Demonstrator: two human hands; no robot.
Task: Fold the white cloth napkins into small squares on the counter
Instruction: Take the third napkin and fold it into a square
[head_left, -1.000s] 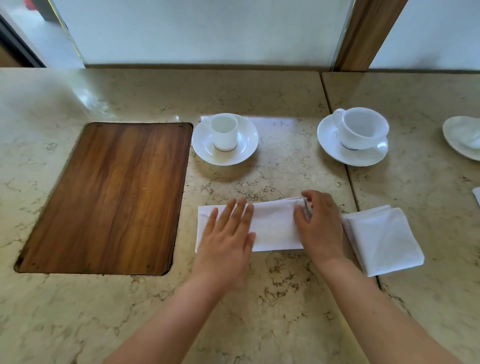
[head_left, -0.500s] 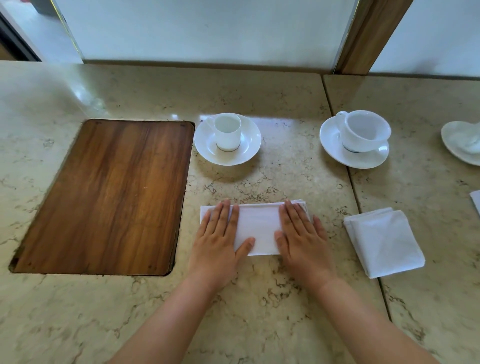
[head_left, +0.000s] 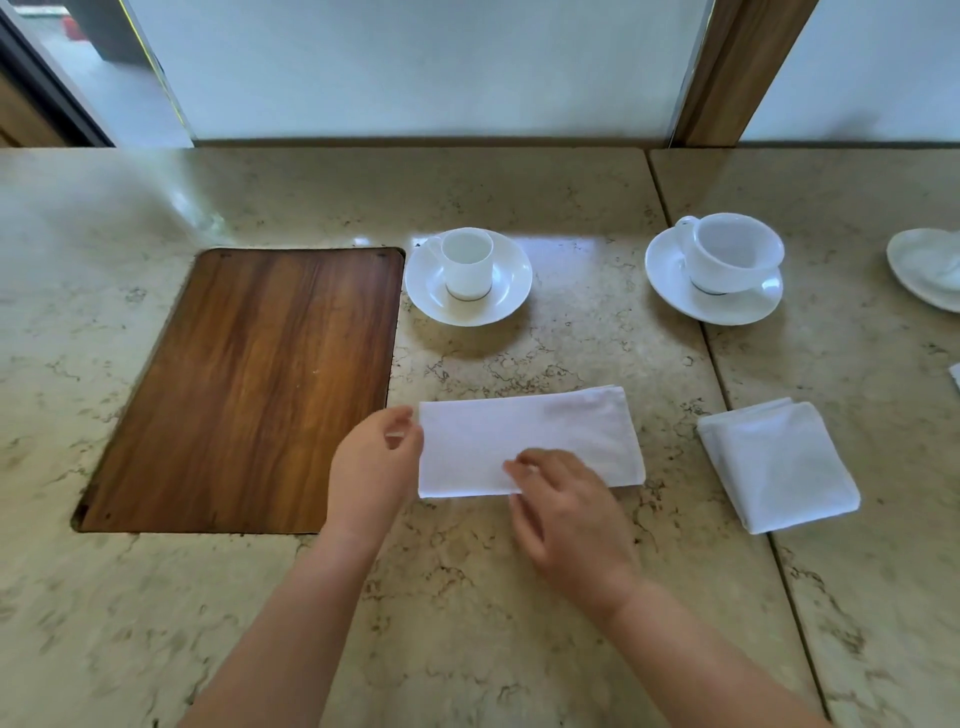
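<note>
White cloth napkin strip (head_left: 530, 441) lies near the beige marble counter's (head_left: 467, 597) front edge, long axis left-right; left hand (head_left: 376, 467) pinches its left end, right hand (head_left: 566, 512) rests loosely curled on its near edge.

Beige marble counter (head_left: 519, 623) (wood inset (head_left: 249, 384)); frosted window (head_left: 415, 62) behind.

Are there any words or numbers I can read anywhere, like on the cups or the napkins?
None: no word, number, label or sign shows anywhere.
The small cup and the wide cup are plain white, each with only a thin dark line at its foot.
The long napkin and the folded square napkin are blank.
</note>
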